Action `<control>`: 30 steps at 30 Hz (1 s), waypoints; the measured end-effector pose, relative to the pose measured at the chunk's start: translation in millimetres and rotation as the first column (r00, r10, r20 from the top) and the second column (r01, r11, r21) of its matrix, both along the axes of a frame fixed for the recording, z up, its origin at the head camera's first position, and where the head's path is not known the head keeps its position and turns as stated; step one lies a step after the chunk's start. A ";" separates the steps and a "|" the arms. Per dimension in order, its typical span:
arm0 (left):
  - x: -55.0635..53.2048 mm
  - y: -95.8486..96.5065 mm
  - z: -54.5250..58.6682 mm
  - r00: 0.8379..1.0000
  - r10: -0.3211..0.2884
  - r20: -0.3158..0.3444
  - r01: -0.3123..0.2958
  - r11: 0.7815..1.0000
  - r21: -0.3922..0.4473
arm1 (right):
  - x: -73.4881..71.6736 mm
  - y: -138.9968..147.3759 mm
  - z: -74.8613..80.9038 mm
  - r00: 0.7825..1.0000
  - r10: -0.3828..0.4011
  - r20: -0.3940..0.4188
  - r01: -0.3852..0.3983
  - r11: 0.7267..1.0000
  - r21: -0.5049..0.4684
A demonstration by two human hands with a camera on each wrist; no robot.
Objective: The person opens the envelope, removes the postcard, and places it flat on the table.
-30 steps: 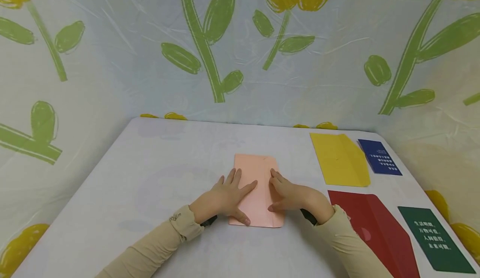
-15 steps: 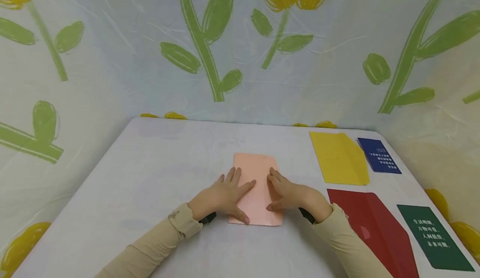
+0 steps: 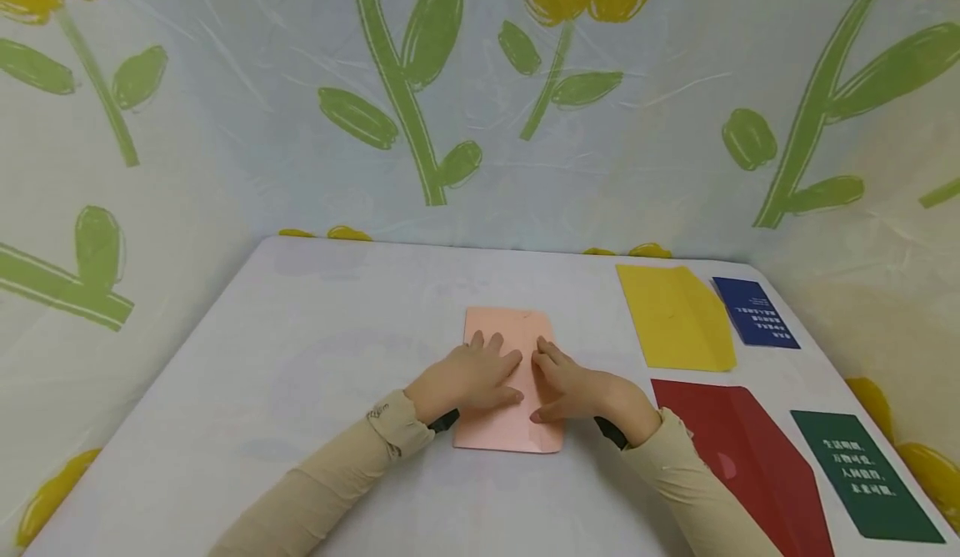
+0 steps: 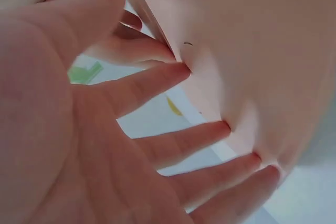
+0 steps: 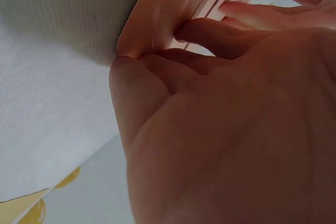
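A pink envelope (image 3: 510,434) lies on the white table, its folded flap along the right side. My left hand (image 3: 472,375) rests on its middle with the fingers spread; in the left wrist view the fingertips (image 4: 223,128) press on the pink paper. Over the flap side, my right hand (image 3: 588,392) touches the envelope with its thumb and bent fingers apart. The right wrist view shows those fingertips pressing on the paper near its rounded corner, not holding it up. Part of the envelope is hidden under both hands.
To the right lie a yellow envelope (image 3: 671,319) and a dark blue card (image 3: 753,311) with white print. Nearer, a red envelope (image 3: 757,449) lies partly under the right sleeve (image 3: 693,486), beside a green card (image 3: 866,474). Flower-printed cloth (image 3: 262,123) hangs around the table (image 3: 337,315).
My left hand has slid right, from the envelope's left edge onto its middle, its thumb now closer to the fingers. The right hand and the envelope hold nearly the same place.
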State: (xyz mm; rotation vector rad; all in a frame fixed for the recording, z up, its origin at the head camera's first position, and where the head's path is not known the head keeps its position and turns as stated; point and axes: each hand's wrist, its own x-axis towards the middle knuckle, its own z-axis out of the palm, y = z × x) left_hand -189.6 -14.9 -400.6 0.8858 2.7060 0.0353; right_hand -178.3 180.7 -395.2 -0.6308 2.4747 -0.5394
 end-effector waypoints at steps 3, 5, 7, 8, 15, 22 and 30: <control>-1.3 6.8 -1.9 1.000 0.030 0.000 -0.030 0.999 -0.025 | -0.3 -0.1 -0.2 1.000 -0.008 0.004 0.008 1.000 0.007; -1.4 10.4 -3.8 0.999 0.041 -0.015 -0.041 0.998 -0.043 | -0.2 0.3 -0.1 1.000 -0.015 0.010 0.015 1.000 0.011; -0.7 13.3 -5.2 0.998 0.046 -0.040 -0.048 0.997 -0.063 | 0.0 0.8 0.3 1.000 -0.017 0.013 0.017 1.000 0.010; -0.1 14.6 -6.0 0.998 0.046 -0.052 -0.050 0.996 -0.074 | 0.0 0.9 0.4 1.000 -0.017 0.016 0.016 1.000 0.008; 7.7 20.4 -10.0 0.994 0.049 -0.103 -0.063 0.988 -0.139 | -0.3 0.2 0.0 1.000 0.001 0.020 -0.001 1.000 0.003; 8.9 21.4 -11.9 0.993 0.076 -0.092 -0.089 0.986 -0.145 | -2.4 -0.4 -1.6 1.000 -0.007 0.019 0.007 1.000 0.002; 3.4 19.3 -14.8 0.996 0.093 -0.008 -0.093 0.996 -0.004 | -2.5 -0.5 0.7 1.000 -0.011 0.029 0.011 1.000 0.002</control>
